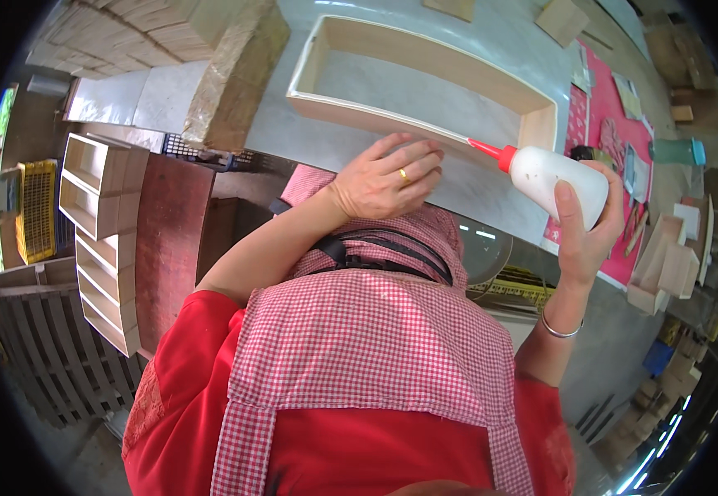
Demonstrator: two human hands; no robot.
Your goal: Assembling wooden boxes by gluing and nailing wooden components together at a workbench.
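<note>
A pale wooden box frame (pixel 305 70) lies flat on the grey table (pixel 500 33) in front of me. My right hand (pixel 589 227) grips a white glue bottle (pixel 553 178) with a red nozzle, tilted so the tip touches the frame's near rail. My left hand (pixel 388 178) rests palm down at the table's near edge, fingers spread, just below that rail and beside the nozzle. It holds nothing. A ring shows on it, and a bangle on my right wrist.
A stack of finished wooden frames (pixel 98 231) stands at my left beside a reddish board (pixel 169 240). A bundle of pale wood strips (pixel 235 74) lies at the table's left. A pink mat (pixel 599 107) with small tools, a teal cup (pixel 677 151) and small wooden trays (pixel 665 264) are on the right.
</note>
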